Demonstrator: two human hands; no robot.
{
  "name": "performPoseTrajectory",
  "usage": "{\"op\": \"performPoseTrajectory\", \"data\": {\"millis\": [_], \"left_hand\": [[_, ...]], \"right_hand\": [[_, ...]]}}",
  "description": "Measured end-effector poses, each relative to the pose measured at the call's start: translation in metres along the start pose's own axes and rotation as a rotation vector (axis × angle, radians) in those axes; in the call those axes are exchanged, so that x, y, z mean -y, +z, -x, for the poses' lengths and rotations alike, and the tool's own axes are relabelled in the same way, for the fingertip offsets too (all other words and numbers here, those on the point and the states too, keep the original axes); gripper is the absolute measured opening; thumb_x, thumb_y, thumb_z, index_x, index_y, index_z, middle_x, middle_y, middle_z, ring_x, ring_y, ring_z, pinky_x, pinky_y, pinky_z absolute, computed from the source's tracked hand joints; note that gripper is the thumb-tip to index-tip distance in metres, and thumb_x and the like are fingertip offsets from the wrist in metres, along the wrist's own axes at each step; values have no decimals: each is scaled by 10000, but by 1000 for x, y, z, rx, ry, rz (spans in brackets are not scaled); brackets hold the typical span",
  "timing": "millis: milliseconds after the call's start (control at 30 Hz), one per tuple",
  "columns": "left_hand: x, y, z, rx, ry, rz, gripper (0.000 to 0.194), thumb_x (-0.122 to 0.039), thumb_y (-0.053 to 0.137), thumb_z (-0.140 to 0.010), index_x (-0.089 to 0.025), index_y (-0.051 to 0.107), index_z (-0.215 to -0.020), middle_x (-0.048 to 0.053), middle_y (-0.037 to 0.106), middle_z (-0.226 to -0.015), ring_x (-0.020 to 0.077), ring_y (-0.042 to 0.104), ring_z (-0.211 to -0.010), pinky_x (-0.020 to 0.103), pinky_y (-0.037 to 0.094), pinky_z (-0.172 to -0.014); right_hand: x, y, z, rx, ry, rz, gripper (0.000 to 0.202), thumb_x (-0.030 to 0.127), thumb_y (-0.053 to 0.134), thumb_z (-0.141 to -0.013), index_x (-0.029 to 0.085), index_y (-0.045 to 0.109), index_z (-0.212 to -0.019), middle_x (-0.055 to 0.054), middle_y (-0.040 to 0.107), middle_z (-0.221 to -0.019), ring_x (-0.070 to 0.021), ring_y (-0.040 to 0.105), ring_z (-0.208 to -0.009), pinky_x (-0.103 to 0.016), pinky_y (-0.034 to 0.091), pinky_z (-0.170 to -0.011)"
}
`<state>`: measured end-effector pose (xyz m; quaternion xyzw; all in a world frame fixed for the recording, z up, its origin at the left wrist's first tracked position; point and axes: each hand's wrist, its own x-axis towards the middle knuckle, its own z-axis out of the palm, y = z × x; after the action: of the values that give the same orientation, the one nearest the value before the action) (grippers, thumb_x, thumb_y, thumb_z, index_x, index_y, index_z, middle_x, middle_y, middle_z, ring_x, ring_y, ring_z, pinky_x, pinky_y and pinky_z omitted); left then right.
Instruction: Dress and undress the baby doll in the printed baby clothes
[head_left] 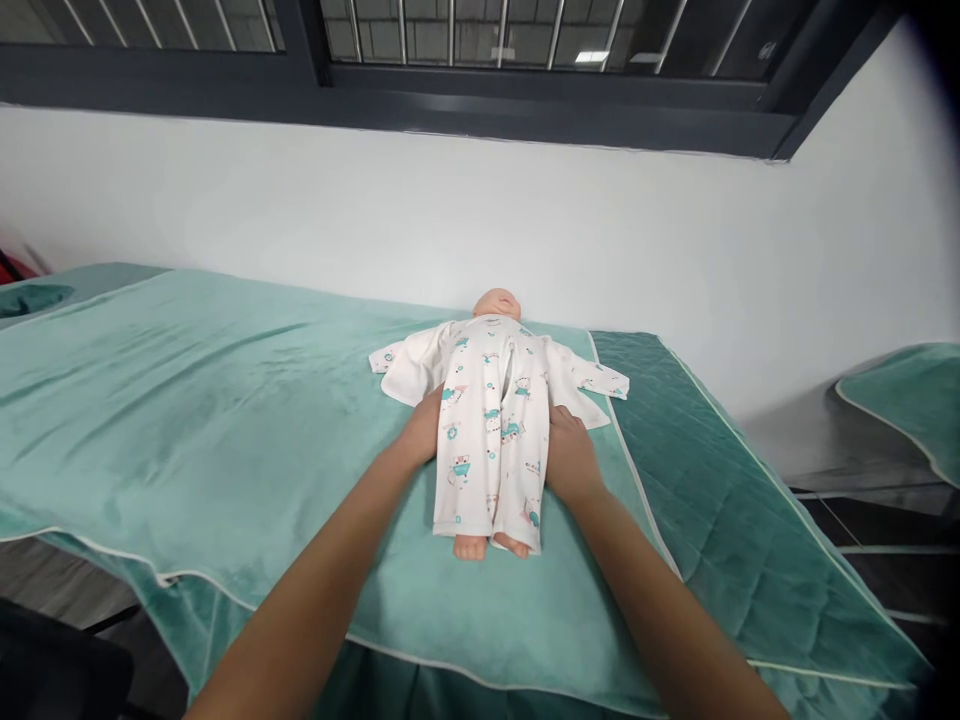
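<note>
A baby doll (498,302) lies on its back with its head toward the wall, dressed in a white printed top (424,362) with both sleeves spread outward. White printed trousers (469,440) cover its legs and reach up over the belly, and both feet show below the hems. My left hand (424,428) is at the left side of the trousers, its fingers hidden behind the cloth. On the right side, my right hand (574,452) has its bent fingers against the trouser edge; what they hold is hidden.
The doll lies on a green cover (225,430) over a bed, with a darker quilted piece (690,480) at the right. Behind is a white wall (360,210) below a barred window. A dark object (60,660) stands at the lower left.
</note>
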<state>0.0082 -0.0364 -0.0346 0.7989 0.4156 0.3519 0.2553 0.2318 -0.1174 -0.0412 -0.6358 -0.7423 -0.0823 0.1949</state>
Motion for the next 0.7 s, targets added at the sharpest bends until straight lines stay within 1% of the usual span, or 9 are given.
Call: {"op": "performPoseTrajectory", "data": {"millis": [167,267,333,500,600,700], "left_hand": [[-2,0,0,10,10,34,343,-359,531,-881,-179,663,-1140,88,659,-1269,270,582,-1167,417,448,-1052],[-3,0,1,10,-31,48,335,-374,539,-872,-180,676,-1107,89,670,-1244,259,605,-1103,427,435,-1062],[-5,0,1,7,-58,60,344,-385,542,-869,-177,674,-1109,94,670,-1241,258,610,-1087,430,435,-1058],[-8,-1,5,-14,-106,150,378,-392,508,-888,-149,658,-1136,108,662,-1264,278,583,-1138,430,439,-1046],[-10,0,7,-47,-95,165,401,-366,457,-905,-134,633,-1180,116,627,-1323,268,567,-1166,419,421,-1066],[-10,1,6,-85,-93,129,399,-339,422,-913,-143,617,-1201,115,613,-1339,263,564,-1175,414,427,-1053]], "right_hand": [[-4,3,-3,10,-17,-30,199,190,485,-947,177,657,-1047,-95,631,-1057,-239,510,-978,-332,335,-790],[-5,5,-4,0,-6,-38,198,178,482,-943,188,660,-1030,-92,633,-1063,-240,513,-978,-338,340,-796],[-6,5,-4,-15,-11,-53,194,172,480,-944,185,659,-1015,-90,632,-1056,-240,513,-979,-342,346,-801],[-9,7,-2,-52,-77,-136,169,145,503,-918,158,642,-1012,-91,624,-1016,-241,514,-975,-343,368,-809],[-13,9,0,-79,-122,-217,151,169,523,-904,151,630,-1009,-96,621,-1013,-242,516,-957,-350,387,-823],[-16,12,1,-102,-148,-259,167,191,508,-908,148,625,-1021,-103,620,-1003,-247,520,-940,-368,401,-837]]}}
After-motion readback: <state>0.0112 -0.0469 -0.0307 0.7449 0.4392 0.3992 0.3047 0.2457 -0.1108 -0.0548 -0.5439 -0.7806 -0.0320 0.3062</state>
